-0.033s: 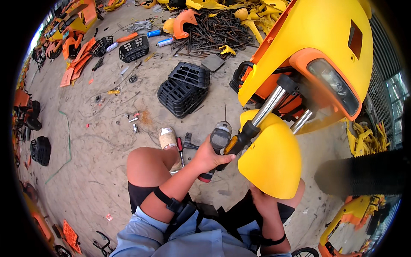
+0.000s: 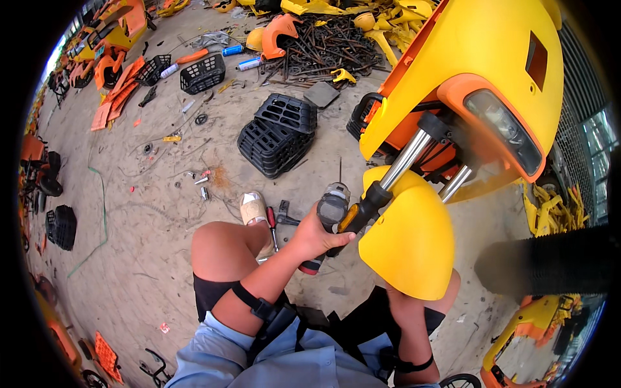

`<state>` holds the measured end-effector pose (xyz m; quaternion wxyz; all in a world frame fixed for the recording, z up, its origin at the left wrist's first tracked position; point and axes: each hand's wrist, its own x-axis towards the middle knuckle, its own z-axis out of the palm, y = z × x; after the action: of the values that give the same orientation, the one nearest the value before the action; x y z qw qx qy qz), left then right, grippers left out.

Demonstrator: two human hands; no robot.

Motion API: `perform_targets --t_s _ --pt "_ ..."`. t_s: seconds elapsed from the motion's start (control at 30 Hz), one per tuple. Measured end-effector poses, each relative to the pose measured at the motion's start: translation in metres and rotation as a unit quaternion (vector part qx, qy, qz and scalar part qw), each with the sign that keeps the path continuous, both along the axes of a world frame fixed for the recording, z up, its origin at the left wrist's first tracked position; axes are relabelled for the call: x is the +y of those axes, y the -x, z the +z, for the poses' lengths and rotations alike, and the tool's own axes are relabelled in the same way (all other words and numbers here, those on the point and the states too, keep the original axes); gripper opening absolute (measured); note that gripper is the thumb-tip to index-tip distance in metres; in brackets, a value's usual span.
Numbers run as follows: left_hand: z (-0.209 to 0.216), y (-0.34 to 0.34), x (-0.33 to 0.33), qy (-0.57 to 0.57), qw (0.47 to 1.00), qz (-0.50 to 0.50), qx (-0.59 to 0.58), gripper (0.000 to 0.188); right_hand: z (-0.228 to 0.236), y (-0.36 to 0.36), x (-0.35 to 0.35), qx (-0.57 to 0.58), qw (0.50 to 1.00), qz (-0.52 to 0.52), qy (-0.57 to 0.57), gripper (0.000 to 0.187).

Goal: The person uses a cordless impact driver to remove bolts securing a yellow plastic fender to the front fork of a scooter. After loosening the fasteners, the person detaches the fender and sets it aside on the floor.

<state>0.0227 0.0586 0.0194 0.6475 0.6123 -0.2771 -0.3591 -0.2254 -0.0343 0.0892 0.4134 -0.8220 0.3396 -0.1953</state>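
Note:
My left hand [image 2: 315,238] is closed around a grey and black power drill [image 2: 334,205] with a thin bit pointing away from me. Just right of it is the black lower end of a fork leg [image 2: 366,208], with an amber reflector, below a chrome tube [image 2: 406,158]. A yellow front fender [image 2: 411,242] sits between the two fork legs. At the fender's lower edge is my right hand [image 2: 406,307], its fingers hidden behind the yellow shell. Above hangs the scooter's yellow front body [image 2: 479,55] with a headlight [image 2: 504,126].
Stacked black baskets [image 2: 275,139] lie ahead on the concrete floor. A red screwdriver [image 2: 272,226] and a black bracket-like part [image 2: 286,215] are by my left foot. A heap of dark metal parts [image 2: 330,52] lies farther off. At right, a dark ribbed cylinder [image 2: 543,262] juts in.
The yellow fender has shifted very slightly left, and my right hand under it has moved a little. My left hand and the drill look unchanged.

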Motion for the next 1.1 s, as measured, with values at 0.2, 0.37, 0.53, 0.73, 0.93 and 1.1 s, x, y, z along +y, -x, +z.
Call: perform_targets --t_s 0.2,0.37,0.53,0.73,0.93,1.1 --pt "0.009 0.002 0.000 -0.007 1.000 -0.005 -0.018 0.086 0.048 0.005 -0.005 0.163 0.947 -0.029 0.275 0.030" --pt "0.010 0.001 0.004 -0.030 0.999 0.016 -0.027 0.083 0.050 0.004 -0.015 0.156 0.948 -0.080 0.264 0.027" --pt "0.008 0.000 0.004 -0.037 0.999 0.009 -0.026 0.084 0.037 0.012 -0.045 0.184 0.943 -0.033 0.276 0.031" --pt "0.011 0.001 0.005 -0.046 0.998 0.018 -0.034 0.085 0.021 0.005 -0.054 0.206 0.953 -0.112 0.194 0.035" --pt "0.008 0.004 0.003 -0.024 0.998 0.032 -0.050 0.086 0.003 0.025 -0.068 0.171 0.940 -0.129 0.267 0.042" --pt "0.008 0.002 0.004 -0.047 0.997 0.036 -0.050 0.086 0.034 0.003 -0.070 0.089 0.931 -0.094 0.342 0.024"
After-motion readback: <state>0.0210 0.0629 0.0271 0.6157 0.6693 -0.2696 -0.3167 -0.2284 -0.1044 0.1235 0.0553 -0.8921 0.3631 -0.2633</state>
